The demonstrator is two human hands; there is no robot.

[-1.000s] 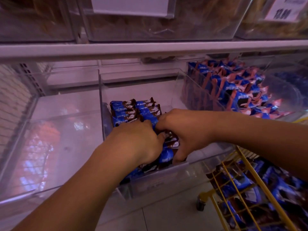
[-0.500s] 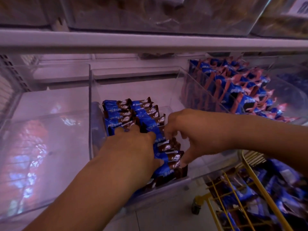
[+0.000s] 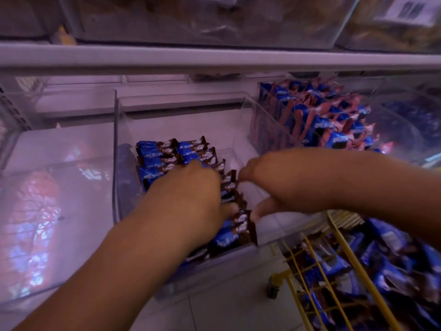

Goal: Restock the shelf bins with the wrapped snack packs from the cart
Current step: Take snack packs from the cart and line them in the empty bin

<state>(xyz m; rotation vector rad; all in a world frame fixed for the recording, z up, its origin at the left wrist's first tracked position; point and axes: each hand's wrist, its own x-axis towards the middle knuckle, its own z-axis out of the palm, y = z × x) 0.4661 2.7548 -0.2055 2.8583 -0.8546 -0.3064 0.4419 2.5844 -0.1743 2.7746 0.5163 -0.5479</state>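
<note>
Blue-brown wrapped snack packs (image 3: 167, 156) rowed on edge under left hand (image 3: 188, 199), palm flat; right hand (image 3: 281, 185) pinching row's end.

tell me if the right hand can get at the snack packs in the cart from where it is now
Probably yes. The right hand is over the middle bin, and the cart sits just below its forearm with an open top; nothing covers the snack packs in the cart.

A single head-worn wide-angle view looks forward and steeply down, close over the clear plastic shelf bin (image 3: 181, 111) at centre; the grey shelf rail (image 3: 214, 59) bows across the top, and the yellow wire cart (image 3: 338, 244) fills the lower right corner.
</note>
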